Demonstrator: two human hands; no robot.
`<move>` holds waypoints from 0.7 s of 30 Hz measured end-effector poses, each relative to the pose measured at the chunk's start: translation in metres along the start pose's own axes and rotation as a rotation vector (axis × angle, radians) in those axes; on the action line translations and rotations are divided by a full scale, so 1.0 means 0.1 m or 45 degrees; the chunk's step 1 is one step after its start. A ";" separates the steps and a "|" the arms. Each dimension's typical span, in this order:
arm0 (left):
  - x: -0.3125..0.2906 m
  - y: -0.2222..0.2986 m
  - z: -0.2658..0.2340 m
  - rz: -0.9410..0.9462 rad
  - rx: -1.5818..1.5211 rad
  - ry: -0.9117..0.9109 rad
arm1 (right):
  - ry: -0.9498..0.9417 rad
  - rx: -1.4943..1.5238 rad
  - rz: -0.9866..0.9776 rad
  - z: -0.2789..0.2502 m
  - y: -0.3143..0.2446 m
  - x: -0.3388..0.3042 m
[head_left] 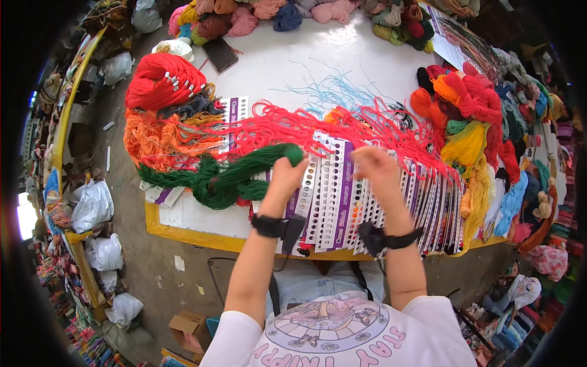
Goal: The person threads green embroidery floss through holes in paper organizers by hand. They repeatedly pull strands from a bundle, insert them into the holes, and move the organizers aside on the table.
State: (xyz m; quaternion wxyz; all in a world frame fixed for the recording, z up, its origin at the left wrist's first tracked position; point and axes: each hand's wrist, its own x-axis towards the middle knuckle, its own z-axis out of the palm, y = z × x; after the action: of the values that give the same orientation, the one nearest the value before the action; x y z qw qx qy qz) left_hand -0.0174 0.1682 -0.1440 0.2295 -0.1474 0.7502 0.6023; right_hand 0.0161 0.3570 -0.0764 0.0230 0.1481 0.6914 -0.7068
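Observation:
My left hand (287,177) is closed around the looped end of a dark green yarn skein (244,168). The rest of that skein trails left across the table in a loose twist. To the right, my right hand (378,171) hovers over the cards, its fingers bent in toward the thumb and slightly blurred. Anything between those fingers is too small to make out. Under both hands lie long white-and-purple cards (333,196) with rows of punched holes, overlapping in a fan. Red threads (269,128) spread across their far ends.
Red skeins (165,82) and orange yarn (159,144) are heaped at the left. Yellow yarn (468,144) hangs among more skeins at the right. A phone (220,55) lies near the far left, beyond light blue threads (333,92). The table has a yellow front edge (195,237).

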 end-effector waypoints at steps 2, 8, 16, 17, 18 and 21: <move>0.12 -0.07 0.15 0.058 0.040 0.072 | -0.238 -0.218 0.179 0.32 0.09 0.00; -0.03 -0.23 0.04 0.110 -0.148 -0.075 | -0.317 -0.313 0.344 0.40 0.46 0.33; 0.05 -0.11 -0.13 -0.156 -0.491 -0.166 | -0.152 -0.094 0.293 0.55 0.55 0.32; 0.09 -0.09 -0.12 -0.201 -0.535 -0.252 | -0.140 -0.124 0.251 0.55 0.57 0.33; 0.10 -0.07 -0.10 -0.235 -0.480 -0.257 | -0.128 -0.160 0.230 0.55 0.59 0.32; 0.14 -0.09 -0.15 -0.280 -0.525 -0.418 | -0.099 -0.172 0.193 0.55 0.64 0.32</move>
State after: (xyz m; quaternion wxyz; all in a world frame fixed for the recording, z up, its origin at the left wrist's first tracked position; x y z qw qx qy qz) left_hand -0.0270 0.1523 -0.1564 0.3771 -0.1722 0.5442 0.7294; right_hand -0.0092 0.3059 -0.1461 0.1130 0.1706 0.7228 -0.6601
